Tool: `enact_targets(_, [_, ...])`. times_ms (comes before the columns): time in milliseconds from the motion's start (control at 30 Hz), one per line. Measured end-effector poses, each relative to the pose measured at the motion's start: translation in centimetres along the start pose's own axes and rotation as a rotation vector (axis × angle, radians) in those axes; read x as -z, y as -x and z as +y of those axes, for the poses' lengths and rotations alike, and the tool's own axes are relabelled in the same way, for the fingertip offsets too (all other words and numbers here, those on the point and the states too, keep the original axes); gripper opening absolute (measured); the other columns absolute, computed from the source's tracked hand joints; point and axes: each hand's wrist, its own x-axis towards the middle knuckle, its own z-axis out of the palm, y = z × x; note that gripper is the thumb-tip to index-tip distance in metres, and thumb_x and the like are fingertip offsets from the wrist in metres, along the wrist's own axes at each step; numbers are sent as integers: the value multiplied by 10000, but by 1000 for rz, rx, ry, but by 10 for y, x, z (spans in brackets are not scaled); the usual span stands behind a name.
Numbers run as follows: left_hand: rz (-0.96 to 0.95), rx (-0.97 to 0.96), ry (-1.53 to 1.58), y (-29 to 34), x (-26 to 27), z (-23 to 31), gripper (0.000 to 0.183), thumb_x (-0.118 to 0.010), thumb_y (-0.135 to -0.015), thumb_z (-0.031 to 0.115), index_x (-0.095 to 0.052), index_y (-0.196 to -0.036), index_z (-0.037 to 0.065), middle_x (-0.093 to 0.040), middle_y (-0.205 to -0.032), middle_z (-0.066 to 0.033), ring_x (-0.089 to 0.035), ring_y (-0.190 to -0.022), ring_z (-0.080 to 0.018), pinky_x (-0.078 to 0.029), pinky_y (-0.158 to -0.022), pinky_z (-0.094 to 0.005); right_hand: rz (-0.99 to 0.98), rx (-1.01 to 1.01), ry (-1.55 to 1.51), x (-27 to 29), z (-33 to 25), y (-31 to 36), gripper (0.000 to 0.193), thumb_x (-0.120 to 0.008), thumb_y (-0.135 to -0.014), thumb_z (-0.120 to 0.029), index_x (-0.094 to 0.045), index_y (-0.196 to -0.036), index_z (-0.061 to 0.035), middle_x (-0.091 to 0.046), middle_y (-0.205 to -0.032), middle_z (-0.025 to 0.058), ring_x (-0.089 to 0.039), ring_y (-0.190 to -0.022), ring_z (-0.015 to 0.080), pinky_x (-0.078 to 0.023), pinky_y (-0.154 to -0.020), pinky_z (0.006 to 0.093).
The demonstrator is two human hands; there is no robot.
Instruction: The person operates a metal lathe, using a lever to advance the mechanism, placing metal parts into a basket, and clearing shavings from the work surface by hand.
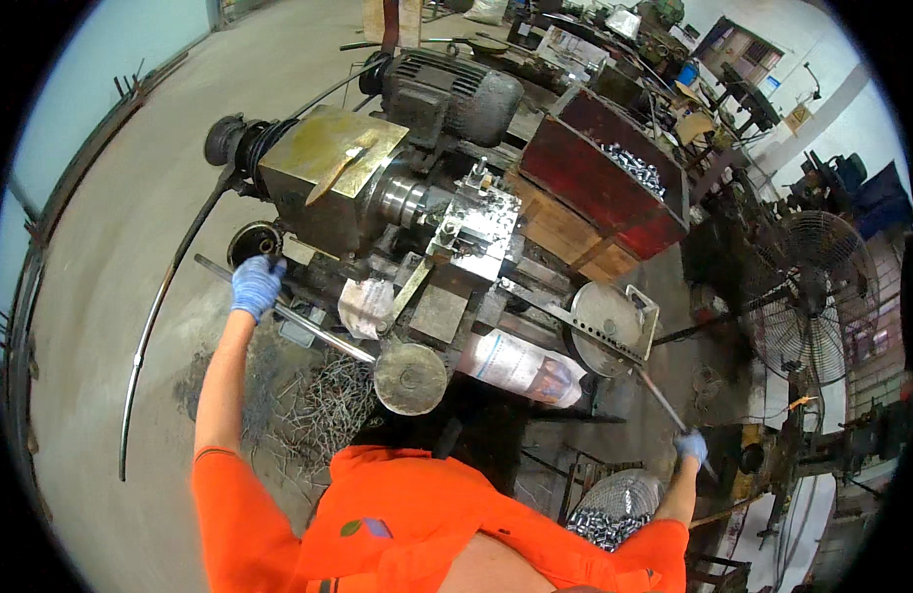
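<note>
Right hand [691, 445] closed round the lever [664, 403]; left hand [256, 287] over a steel bar [323, 334], grip unclear. Risk, I'd judge: right grip slips, tool slide [481, 232] jolts.

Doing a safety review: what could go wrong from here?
The brush on top of the headstock could slide toward the spindle under vibration. The tangled metal strands on the floor might catch a foot. The gloved right hand is on the thin rod; its grip might slip.
</note>
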Motion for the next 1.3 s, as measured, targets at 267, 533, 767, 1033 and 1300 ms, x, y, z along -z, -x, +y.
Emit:
enact_targets(267, [2, 138, 39, -2, 16, 10, 332, -608, -796, 415, -692, -911, 115, -663, -886, -137, -623, -869, -305, -482, -765, -410, 47, -198, -294, -93, 127, 131, 383, -669, -669, -314, -672, -913, -18, -645, -923, 224, -607, -918, 376, -479, -813, 419])
enact_targets(533, [8, 111, 52, -7, 19, 12, 311, -616, -789, 407, -697, -909, 132, -664, -892, -136, -624, -868, -304, -486, -764, -403, 28, -337, -187, -109, 113, 166, 376, -658, -667, -281, -659, -889, 21, -632, -926, 255, -613, -923, 373, -488, -814, 411])
enact_targets(767, [33, 128, 81, -3, 17, 8, 301, -613, -792, 394, -697, -904, 128, -662, -899, -135, -623, -874, -305, -486, -775, -403, 11, -366, -223, -69, 84, 185, 311, -654, -657, -247, -676, -845, 0, -643, -897, 226, -619, -921, 349, -483, -812, 406])
enact_targets(1033, [24, 128, 121, -4, 22, 12, 287, -613, -793, 381, -700, -909, 133, -666, -893, -133, -626, -872, -300, -485, -778, -402, 54, -370, -172, -101, 105, 178, 339, -693, -623, -262, -684, -872, -31, -642, -912, 225, -622, -904, 359, -487, -800, 402])
enact_targets(1300, [36, 134, 90, 0, 24, 12, 282, -604, -794, 388, -702, -911, 150, -668, -882, -126, -628, -853, -301, -488, -761, -398, 82, -316, -267, -87, 98, 190, 362, -715, -616, -285, -682, -870, -30, -647, -907, 219, -629, -886, 349, -495, -784, 399])
